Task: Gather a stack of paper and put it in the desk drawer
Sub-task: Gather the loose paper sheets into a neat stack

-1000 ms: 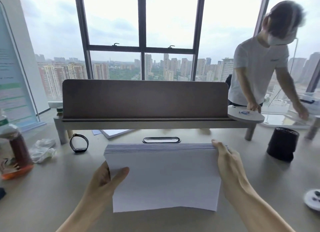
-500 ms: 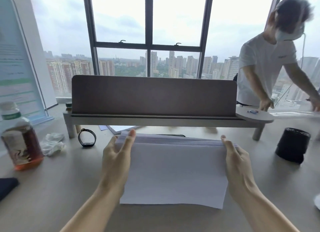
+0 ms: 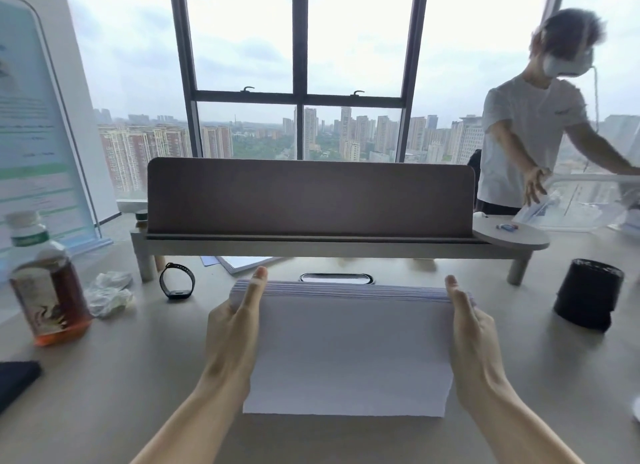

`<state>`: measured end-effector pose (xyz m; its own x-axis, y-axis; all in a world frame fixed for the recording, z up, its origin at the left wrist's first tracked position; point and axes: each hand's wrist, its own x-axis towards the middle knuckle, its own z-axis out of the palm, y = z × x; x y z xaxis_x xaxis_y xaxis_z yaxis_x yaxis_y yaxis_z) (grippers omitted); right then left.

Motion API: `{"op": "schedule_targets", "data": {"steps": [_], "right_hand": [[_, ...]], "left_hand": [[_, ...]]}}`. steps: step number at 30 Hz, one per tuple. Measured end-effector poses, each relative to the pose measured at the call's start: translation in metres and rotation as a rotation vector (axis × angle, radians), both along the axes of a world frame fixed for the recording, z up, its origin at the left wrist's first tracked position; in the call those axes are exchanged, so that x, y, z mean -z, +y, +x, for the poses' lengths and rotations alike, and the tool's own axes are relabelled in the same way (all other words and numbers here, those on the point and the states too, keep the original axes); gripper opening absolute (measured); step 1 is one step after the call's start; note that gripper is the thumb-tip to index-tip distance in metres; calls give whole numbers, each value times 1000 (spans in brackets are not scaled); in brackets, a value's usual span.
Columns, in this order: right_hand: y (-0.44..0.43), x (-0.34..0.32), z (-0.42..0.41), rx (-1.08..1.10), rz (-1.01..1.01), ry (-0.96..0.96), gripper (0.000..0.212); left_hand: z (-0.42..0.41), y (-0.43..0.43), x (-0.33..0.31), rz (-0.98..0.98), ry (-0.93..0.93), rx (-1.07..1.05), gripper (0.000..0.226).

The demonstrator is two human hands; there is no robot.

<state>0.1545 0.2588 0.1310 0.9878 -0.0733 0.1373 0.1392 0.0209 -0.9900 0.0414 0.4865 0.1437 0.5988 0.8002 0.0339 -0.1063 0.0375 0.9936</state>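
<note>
A thick stack of white paper [image 3: 349, 353] stands tilted on the beige desk [image 3: 121, 394], its lower edge resting on the desktop and its upper edge raised toward the window. My left hand [image 3: 233, 328] presses flat against the stack's left side, fingers straight and reaching its top corner. My right hand [image 3: 472, 332] presses the right side the same way. The stack is clamped between both palms. No drawer is visible.
A desk shelf with a brown divider panel [image 3: 308, 197] stands just behind the stack. At left are a tea bottle [image 3: 45, 283], crumpled tissue [image 3: 109, 292] and a wristband [image 3: 177, 281]. A black cylinder [image 3: 587, 294] sits at right. Another person [image 3: 533, 134] works at the far right.
My left hand slid from the stack's lower left corner up along its left side. The stack stands squarer between both hands, and the camera has moved closer and slightly left.
</note>
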Motion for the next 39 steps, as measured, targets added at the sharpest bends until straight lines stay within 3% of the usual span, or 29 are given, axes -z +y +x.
{"op": "schedule_targets", "data": {"steps": [3,6,7,9,10,13,15,20,23,25,31,35,39], "right_hand": [[-2,5,1,-29,-12,-78,80],[-11,19,-1,-120,-80,-247,94],[-15,24,-4,-148,-97,-272,88],[-22,37,-5,-211,-148,-268,71],[-24,43,-3,-226,-186,-275,67],[-21,53,3,-219,-282,-307,55],[-18,48,6,-222,-211,-315,44],[-18,26,14,-189,-68,-310,38],[-18,13,11,-164,-63,-356,36],[-17,21,10,-165,-86,-347,34],[-10,51,3,-202,-79,-259,32],[-8,57,0,-172,8,-239,16],[4,69,-5,-148,92,-199,22]], "left_hand": [[-3,1,2,49,-3,9,64],[-9,6,15,215,-37,111,75],[-13,11,22,249,-37,170,67],[-20,15,34,216,-28,280,19],[-23,17,38,238,0,333,6],[-29,10,35,370,36,370,28],[-23,9,23,429,38,343,46],[-15,5,-17,543,-69,293,45],[-12,12,-16,521,-85,305,42],[-7,29,5,544,-42,350,21],[-11,32,45,411,-77,338,41],[-6,36,56,416,-33,320,34],[-8,26,63,378,-63,299,26]]}}
